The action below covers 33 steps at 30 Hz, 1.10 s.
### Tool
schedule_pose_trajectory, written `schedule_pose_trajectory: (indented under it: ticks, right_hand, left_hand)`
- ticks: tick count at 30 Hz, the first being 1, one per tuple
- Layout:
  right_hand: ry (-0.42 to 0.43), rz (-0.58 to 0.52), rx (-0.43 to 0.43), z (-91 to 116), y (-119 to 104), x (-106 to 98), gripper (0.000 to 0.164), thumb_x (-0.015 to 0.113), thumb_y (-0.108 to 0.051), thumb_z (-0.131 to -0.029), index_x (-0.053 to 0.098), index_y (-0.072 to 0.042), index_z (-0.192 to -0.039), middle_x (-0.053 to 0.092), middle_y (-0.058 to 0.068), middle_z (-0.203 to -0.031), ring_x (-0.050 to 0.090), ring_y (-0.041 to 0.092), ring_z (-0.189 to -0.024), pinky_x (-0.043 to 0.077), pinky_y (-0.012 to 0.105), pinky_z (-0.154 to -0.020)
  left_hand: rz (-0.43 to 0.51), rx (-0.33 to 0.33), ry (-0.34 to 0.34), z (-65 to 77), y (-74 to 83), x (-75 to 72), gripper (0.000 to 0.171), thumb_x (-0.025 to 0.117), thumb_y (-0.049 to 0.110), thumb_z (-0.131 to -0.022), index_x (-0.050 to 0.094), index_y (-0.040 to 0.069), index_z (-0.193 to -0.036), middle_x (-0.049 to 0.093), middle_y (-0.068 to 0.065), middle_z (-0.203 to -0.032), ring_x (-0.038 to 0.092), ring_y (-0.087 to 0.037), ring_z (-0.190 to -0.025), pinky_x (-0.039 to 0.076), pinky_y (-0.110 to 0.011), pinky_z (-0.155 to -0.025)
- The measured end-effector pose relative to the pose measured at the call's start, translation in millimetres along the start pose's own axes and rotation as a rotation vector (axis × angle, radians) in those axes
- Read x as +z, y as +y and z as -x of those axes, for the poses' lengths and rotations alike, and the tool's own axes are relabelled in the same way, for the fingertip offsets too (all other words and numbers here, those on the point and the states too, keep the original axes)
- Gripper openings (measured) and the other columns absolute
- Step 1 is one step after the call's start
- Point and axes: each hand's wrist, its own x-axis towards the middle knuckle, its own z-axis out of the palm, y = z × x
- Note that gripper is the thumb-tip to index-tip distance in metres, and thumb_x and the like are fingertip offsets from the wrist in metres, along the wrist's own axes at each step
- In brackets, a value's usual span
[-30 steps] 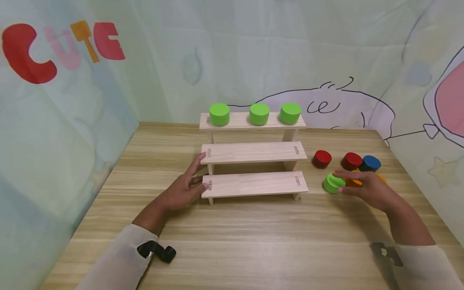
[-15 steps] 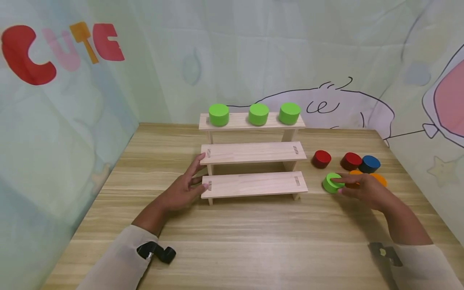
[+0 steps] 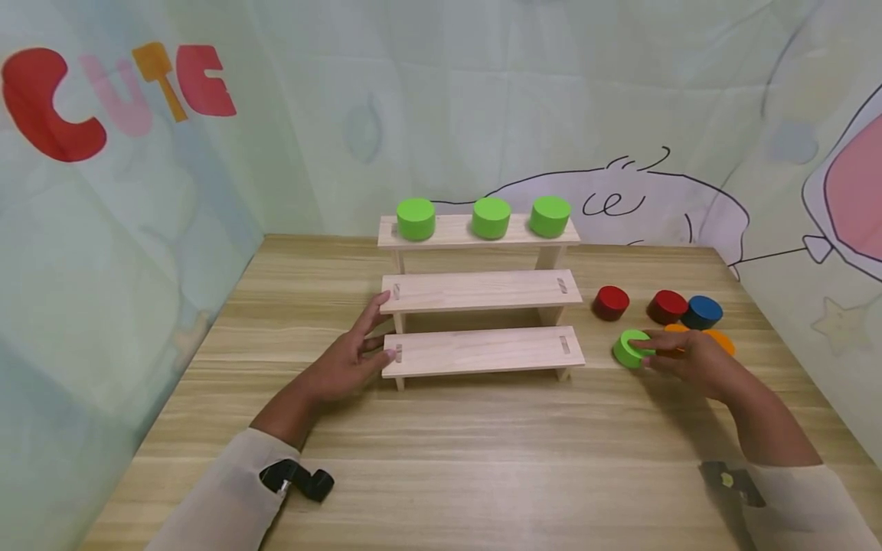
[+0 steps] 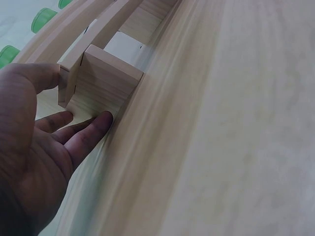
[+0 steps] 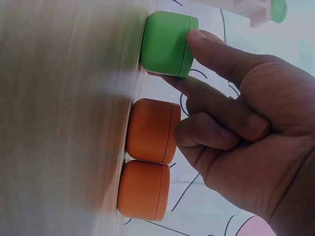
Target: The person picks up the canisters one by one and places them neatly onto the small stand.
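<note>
A three-step wooden display stand [image 3: 482,350] stands mid-table. My left hand [image 3: 341,371] touches its left end, thumb at the bottom board and index finger at the middle one. In the left wrist view the fingers [image 4: 88,140] reach fairly straight beside the stand's end panel [image 4: 106,78]. Right of the stand, my right hand [image 3: 703,363] pinches a small green lidded jar [image 3: 628,349] at its lid. The right wrist view has the thumb on the lid of this green jar [image 5: 167,44], a finger behind it and the others curled. The jar's base is close to the tabletop.
Three green jars [image 3: 491,219] stand on the top step. Beside the right hand are two orange jars [image 5: 150,130], partly hidden by it in the head view. Behind them stand two red jars [image 3: 611,303] and a blue jar [image 3: 703,312]. A printed cloth [image 3: 441,115] surrounds the table.
My right hand's fingers have closed in on the green jar from the right, its index finger now lower over the lid. The left hand and the stand stay put.
</note>
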Motion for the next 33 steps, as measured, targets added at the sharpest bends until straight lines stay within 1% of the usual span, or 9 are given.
schedule_pose_trajectory:
  ticks: [7, 12, 16, 18, 23, 29, 30, 31, 33]
  right_hand:
    - [0.011, 0.011, 0.028, -0.5, -4.6, 1.4, 0.043, 0.084, -0.022, -0.097, 0.077, -0.010, -0.137, 0.060, 0.035, -0.151, 0.054, 0.060, -0.140, 0.056, 0.025, -0.085]
    - [0.032, 0.024, 0.014, -2.5, -6.4, 3.3, 0.043, 0.086, -0.021, -0.095, 0.077, -0.011, -0.136, 0.061, 0.036, -0.150, 0.055, 0.061, -0.139, 0.053, 0.015, -0.082]
    - [0.055, 0.021, -0.007, -3.4, -6.7, 6.0, 0.042, 0.086, -0.019, -0.095, 0.078, -0.013, -0.136, 0.059, 0.035, -0.152, 0.051, 0.063, -0.143, 0.048, 0.007, -0.082]
    - [0.073, 0.019, -0.022, -2.8, -7.2, 7.1, 0.043, 0.086, -0.017, -0.094, 0.078, -0.013, -0.136, 0.058, 0.034, -0.153, 0.051, 0.063, -0.144, 0.048, 0.006, -0.081]
    - [0.159, 0.005, -0.078, 0.2, -11.0, 7.9, 0.044, 0.087, -0.015, -0.093, 0.078, -0.012, -0.137, 0.059, 0.034, -0.152, 0.060, 0.061, -0.136, 0.050, 0.005, -0.078]
    - [0.272, -0.027, -0.113, 5.0, -16.6, 6.5, 0.043, 0.086, -0.016, -0.095, 0.078, -0.011, -0.136, 0.063, 0.033, -0.149, 0.064, 0.058, -0.133, 0.044, -0.001, -0.079]
    - [0.290, -0.038, -0.127, 5.8, -17.4, 6.3, 0.042, 0.086, -0.014, -0.095, 0.078, -0.010, -0.136, 0.064, 0.033, -0.148, 0.064, 0.057, -0.133, 0.045, -0.001, -0.078]
    - [0.310, -0.046, -0.138, 6.8, -18.3, 6.1, 0.042, 0.086, -0.013, -0.095, 0.078, -0.010, -0.136, 0.065, 0.033, -0.148, 0.070, 0.050, -0.129, 0.048, 0.000, -0.076]
    - [0.348, -0.063, -0.167, 8.4, -20.0, 5.5, 0.041, 0.086, -0.010, -0.095, 0.078, -0.010, -0.135, 0.065, 0.033, -0.147, 0.075, 0.024, -0.121, 0.051, 0.003, -0.073]
  left_hand:
    - [-0.012, 0.006, -0.001, 0.4, -1.1, -0.9, 0.093, 0.064, 0.019, -0.111, 0.000, 0.041, -0.176, 0.025, -0.029, -0.177, 0.049, -0.059, -0.150, 0.058, -0.064, -0.107]
    - [-0.004, -0.010, 0.003, 0.5, -0.4, -1.4, 0.093, 0.065, 0.019, -0.111, 0.002, 0.045, -0.174, 0.027, -0.026, -0.177, 0.050, -0.058, -0.150, 0.059, -0.064, -0.107]
    - [-0.004, -0.002, -0.001, 0.8, -1.1, -1.8, 0.092, 0.063, 0.019, -0.112, 0.001, 0.042, -0.175, 0.025, -0.028, -0.177, 0.048, -0.060, -0.150, 0.059, -0.063, -0.106]
    - [-0.006, 0.001, 0.001, 0.8, -1.1, -2.0, 0.091, 0.063, 0.019, -0.112, 0.001, 0.039, -0.176, 0.025, -0.030, -0.177, 0.048, -0.061, -0.149, 0.059, -0.063, -0.106]
    - [-0.014, 0.000, 0.006, 0.6, -0.7, -2.2, 0.092, 0.063, 0.019, -0.112, 0.001, 0.039, -0.176, 0.025, -0.029, -0.177, 0.049, -0.060, -0.149, 0.058, -0.064, -0.107]
    - [-0.007, -0.015, 0.006, 0.1, -0.7, -1.1, 0.092, 0.065, 0.021, -0.111, 0.003, 0.049, -0.173, 0.027, -0.026, -0.177, 0.050, -0.058, -0.150, 0.059, -0.064, -0.107]
    - [-0.003, -0.015, 0.004, 0.0, -0.6, -0.8, 0.092, 0.065, 0.021, -0.111, 0.003, 0.050, -0.173, 0.027, -0.025, -0.177, 0.050, -0.058, -0.150, 0.059, -0.064, -0.107]
    - [0.001, -0.012, 0.003, -0.3, -0.6, -0.6, 0.092, 0.065, 0.021, -0.111, 0.003, 0.050, -0.173, 0.027, -0.025, -0.178, 0.050, -0.058, -0.150, 0.059, -0.064, -0.107]
    - [0.002, -0.009, 0.000, -0.7, -0.8, -0.4, 0.092, 0.065, 0.021, -0.111, 0.003, 0.049, -0.173, 0.026, -0.026, -0.178, 0.050, -0.058, -0.150, 0.059, -0.064, -0.107]
